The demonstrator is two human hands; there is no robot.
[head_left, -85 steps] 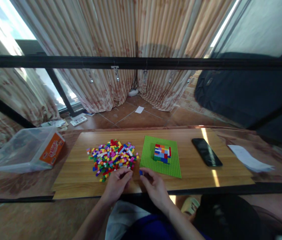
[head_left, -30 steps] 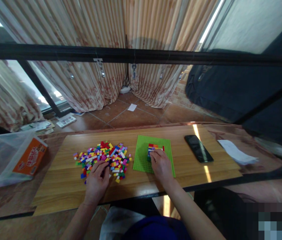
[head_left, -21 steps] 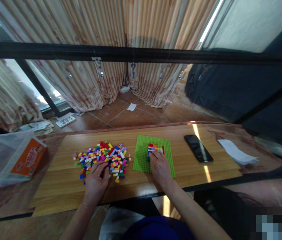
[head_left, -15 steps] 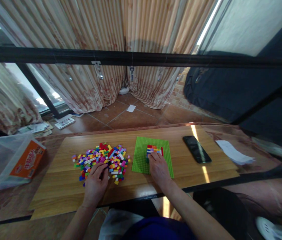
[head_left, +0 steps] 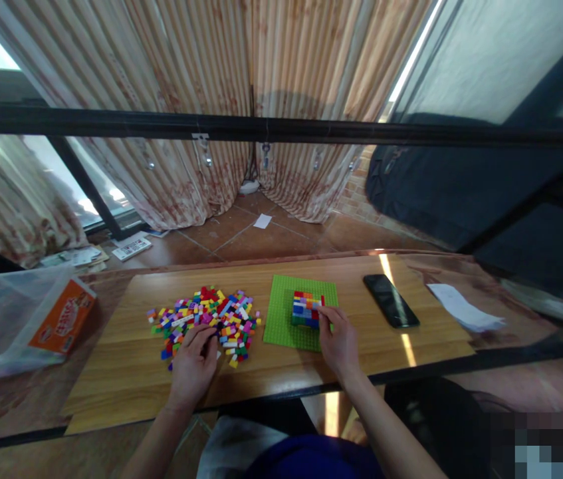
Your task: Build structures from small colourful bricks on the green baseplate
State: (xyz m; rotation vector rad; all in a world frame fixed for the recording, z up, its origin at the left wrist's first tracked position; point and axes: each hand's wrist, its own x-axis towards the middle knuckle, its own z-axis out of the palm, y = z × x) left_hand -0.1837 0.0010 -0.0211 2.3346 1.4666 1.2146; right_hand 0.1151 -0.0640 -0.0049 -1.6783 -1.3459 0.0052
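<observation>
Head view: a wood-grain table point(head_left: 126, 372) w/ smooth, light-brown top is seen, long & rectangular. On its left half, approx. midway btwn far & near edges, a loose pile of small, hard plastic bricks point(head_left: 201, 307) is spread, mostly rectangular, in red, yellow, blue, green, white, pink & purple. Just right of table centre, a square green studded baseplate point(head_left: 276, 326) is laid flat. On it, nr its middle, a low blocky brick build point(head_left: 306, 309) is set, w/ red/orange rows at far side, blue & white ones nearer, green at base.

Left hand point(head_left: 194, 369) is placed at pile's near side, fingers curled, tips at the bricks; whether one is clamped can't be told. Right hand point(head_left: 339, 340) is held over baseplate's right part, thumb & forefinger brought nr each other at build's right side; exact grip can't be told.

Containers: off table's left edge, a clear, hazy plastic tub point(head_left: 2, 313) w/ orange printed label point(head_left: 63, 318) is seen; interior detail is blurred. Nr far right corner, a glossy black phone point(head_left: 391, 301) is laid flat. Past right edge, thin white paper point(head_left: 463, 307) is spread. Beyond, pleated beige fabric curtains point(head_left: 201, 66) w/ reddish pattern are hung.
</observation>
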